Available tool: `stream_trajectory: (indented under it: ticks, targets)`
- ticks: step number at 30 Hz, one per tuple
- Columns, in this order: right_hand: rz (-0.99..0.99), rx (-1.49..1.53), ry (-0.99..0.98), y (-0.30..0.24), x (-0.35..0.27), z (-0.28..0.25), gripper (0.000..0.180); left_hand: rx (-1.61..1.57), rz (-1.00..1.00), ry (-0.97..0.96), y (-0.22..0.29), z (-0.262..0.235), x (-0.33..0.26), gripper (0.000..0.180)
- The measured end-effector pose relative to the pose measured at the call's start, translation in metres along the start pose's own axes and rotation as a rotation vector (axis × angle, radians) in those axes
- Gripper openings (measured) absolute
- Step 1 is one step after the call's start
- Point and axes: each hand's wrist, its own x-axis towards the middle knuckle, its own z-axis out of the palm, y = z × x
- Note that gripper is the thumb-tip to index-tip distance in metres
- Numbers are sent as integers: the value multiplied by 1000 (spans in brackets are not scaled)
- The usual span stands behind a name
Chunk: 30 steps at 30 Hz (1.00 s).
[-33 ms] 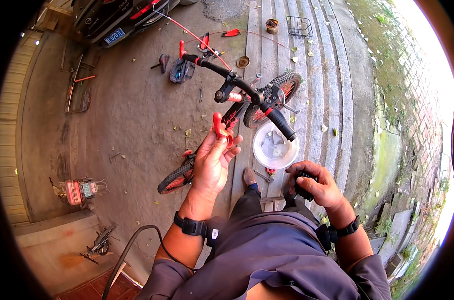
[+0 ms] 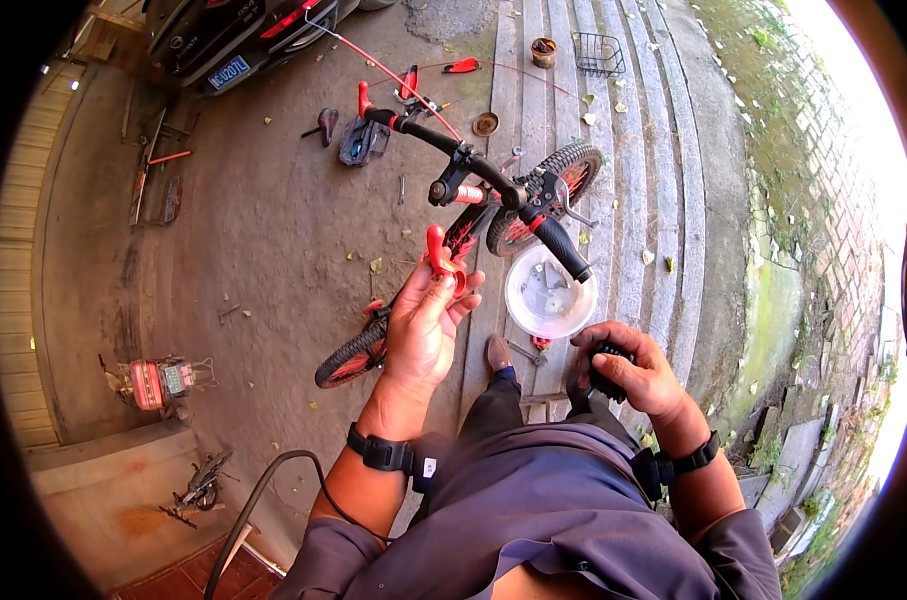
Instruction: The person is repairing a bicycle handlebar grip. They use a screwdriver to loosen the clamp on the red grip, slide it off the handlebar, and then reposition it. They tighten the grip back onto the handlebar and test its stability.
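My left hand (image 2: 423,325), raised left of centre, pinches a red bar end (image 2: 436,252) with an open clamp ring at its lower side. In my right hand (image 2: 638,368), at waist height, is a black ribbed piece (image 2: 611,370), partly hidden by the fingers. In front of me stands a black and red bicycle. Its handlebar (image 2: 428,137) carries a similar red bar end (image 2: 363,97) at the far left tip. A black handlebar grip (image 2: 561,247) covers the nearer right tip, and no red bar end shows there.
A white tub (image 2: 518,310) with small parts stands below the right grip. Tools and a dark plastic bag (image 2: 361,142) lie beyond the handlebar, near a saddle (image 2: 327,124). Stone steps (image 2: 628,200) run along the right. A wire basket (image 2: 598,55) and a parked car (image 2: 243,35) are farther off.
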Motion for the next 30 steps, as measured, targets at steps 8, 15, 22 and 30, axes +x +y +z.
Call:
stream_trajectory:
  ticks: [8,15,22,30]
  targets:
    - [5,4,2,0,0,0,26,26,-12,-48,-2,0,0,31]
    - [9,12,-2,2,0,-2,26,11,-8,-48,-4,0,0,31]
    - [15,-2,-9,0,-1,-1,26,42,-16,-72,-5,4,-6,38]
    - [35,-45,43,-6,-3,3,31,111,-98,-193,-7,12,-12,43]
